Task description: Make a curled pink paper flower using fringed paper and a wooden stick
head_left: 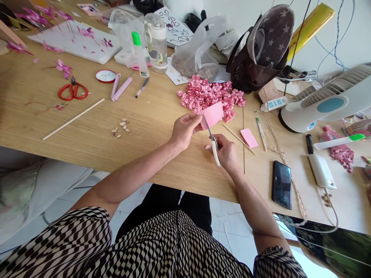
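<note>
The left hand [184,131] pinches one end of a pink paper [214,114] between thumb and fingers. The right hand [226,152] holds the scissors [215,152] by their white handles, and the blades are at the paper. I cannot tell how far apart the blades are. The paper is up over the counter [145,146], just in front of a heap of pink curls [197,92].

The blades are very near the left thumb, so a slip could nick it. The cut could go crooked if the paper bends, as only one end is held. If the left hand lets go, the paper could drop into the curls and be hard to spot, since both are pink.

Now I count. There is one pair of scissors, and one pair of red snips [73,90]. One pink paper is in the hand, and one pink piece [249,138] lies on the counter; I cannot tell if either has more sheets under it. I see one long stick [74,119], one thin stick [239,139], one phone [282,185] and one fan [327,102]. There are about eight pale bits [123,125]. The curls are too many to count.
</note>
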A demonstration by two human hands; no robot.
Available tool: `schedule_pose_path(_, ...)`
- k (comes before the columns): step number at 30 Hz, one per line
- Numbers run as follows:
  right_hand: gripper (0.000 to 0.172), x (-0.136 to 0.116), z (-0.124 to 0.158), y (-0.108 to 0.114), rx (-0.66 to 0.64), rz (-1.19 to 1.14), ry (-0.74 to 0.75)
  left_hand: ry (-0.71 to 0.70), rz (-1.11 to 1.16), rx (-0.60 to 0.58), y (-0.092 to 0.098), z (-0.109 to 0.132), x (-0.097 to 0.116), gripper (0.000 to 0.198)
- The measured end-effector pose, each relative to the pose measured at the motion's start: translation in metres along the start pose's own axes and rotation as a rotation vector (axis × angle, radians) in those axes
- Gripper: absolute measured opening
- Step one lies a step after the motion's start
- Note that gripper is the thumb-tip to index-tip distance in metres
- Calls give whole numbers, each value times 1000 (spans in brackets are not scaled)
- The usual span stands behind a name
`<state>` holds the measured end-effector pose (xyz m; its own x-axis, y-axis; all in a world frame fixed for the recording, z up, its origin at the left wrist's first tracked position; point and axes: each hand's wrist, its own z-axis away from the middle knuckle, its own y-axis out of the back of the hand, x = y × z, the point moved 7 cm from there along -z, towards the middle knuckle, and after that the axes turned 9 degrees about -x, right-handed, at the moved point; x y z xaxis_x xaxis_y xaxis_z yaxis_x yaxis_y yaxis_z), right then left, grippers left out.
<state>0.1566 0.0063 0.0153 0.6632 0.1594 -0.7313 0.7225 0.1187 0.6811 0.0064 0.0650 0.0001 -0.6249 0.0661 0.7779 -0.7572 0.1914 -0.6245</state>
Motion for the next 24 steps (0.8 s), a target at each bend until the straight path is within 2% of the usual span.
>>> schedule_pose_path(24, 48, 2, 0, -1, 0, -15, 2, -12, 24, -20, -3, 2, 1, 43)
